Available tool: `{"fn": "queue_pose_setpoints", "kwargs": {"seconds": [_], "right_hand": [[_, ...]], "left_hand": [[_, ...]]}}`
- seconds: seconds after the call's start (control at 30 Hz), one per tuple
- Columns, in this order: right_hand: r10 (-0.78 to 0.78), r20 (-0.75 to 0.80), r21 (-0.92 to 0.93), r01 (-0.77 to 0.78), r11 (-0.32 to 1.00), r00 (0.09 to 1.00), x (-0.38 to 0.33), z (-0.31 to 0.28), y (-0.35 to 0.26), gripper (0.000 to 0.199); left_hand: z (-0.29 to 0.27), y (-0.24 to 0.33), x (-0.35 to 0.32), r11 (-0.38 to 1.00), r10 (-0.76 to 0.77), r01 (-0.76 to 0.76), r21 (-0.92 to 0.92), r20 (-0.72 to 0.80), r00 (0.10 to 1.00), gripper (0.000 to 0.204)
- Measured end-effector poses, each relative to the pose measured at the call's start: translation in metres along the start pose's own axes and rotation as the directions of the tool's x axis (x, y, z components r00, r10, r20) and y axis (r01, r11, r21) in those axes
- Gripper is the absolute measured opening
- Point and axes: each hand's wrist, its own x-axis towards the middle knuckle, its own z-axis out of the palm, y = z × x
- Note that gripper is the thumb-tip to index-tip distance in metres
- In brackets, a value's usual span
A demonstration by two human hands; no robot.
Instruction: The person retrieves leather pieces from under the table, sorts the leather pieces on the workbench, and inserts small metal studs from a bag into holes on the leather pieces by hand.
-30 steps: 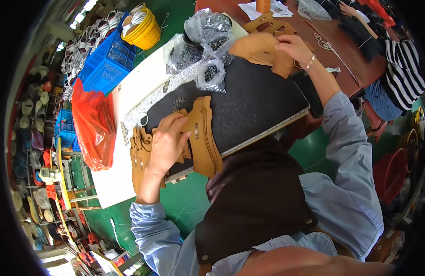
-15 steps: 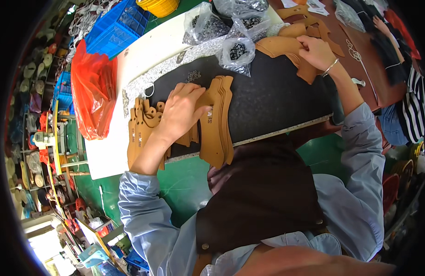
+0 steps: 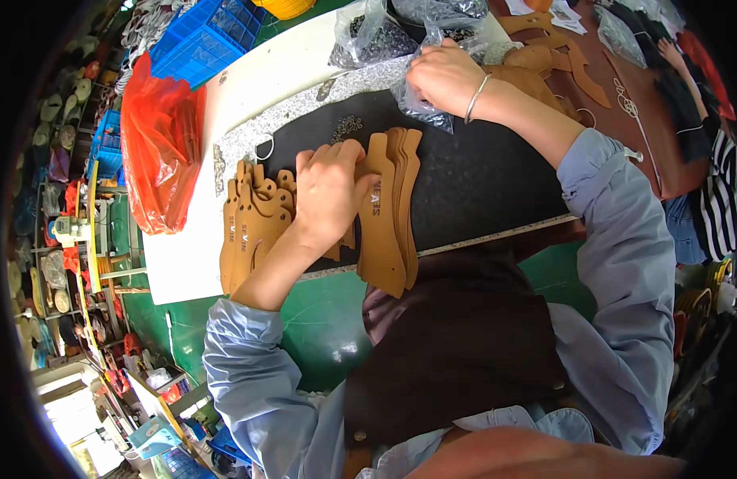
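My left fingers (image 3: 348,152) curl half-closed against the tan leather-like strips (image 3: 382,251) overhanging the near edge of the bench (image 3: 260,80); my right fingers (image 3: 422,73) bunch at the far clear plastic bag (image 3: 434,119). I cannot tell either grip. The strips look light, bendy, easiest pinched at their near ends.

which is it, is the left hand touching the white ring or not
Apart. The head view shows dark mat in the gap between the left hand and the white ring.
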Motion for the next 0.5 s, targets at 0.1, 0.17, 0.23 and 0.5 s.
{"fn": "queue_pose_setpoints", "kwargs": {"seconds": [0.1, 0.17, 0.23, 0.5], "right_hand": [[-0.033, -0.08, 0.01, 0.034, 0.999, 0.996, -0.005, 0.006, 0.001, 0.003], [-0.085, -0.25, 0.067, 0.105, 0.992, 0.964, -0.008, 0.009, 0.005, 0.005], [-0.015, -0.247, 0.111, 0.044, 0.993, 0.969, -0.011, 0.004, 0.008, 0.008], [0.129, -0.321, 0.468, 0.039, 0.883, 0.938, -0.017, -0.014, 0.004, 0.007]], "left_hand": [[-0.008, -0.006, 0.0, 0.997, -0.033, 0.036, -0.072, 0.045, 0.998, 0.026], [-0.019, -0.007, 0.0, 0.952, -0.17, 0.205, -0.226, 0.164, 0.972, 0.022], [-0.021, -0.009, -0.002, 0.934, -0.172, 0.201, -0.294, 0.122, 0.978, 0.021], [-0.036, 0.004, -0.016, 0.709, -0.254, 0.32, -0.629, 0.195, 0.947, 0.016]]}}
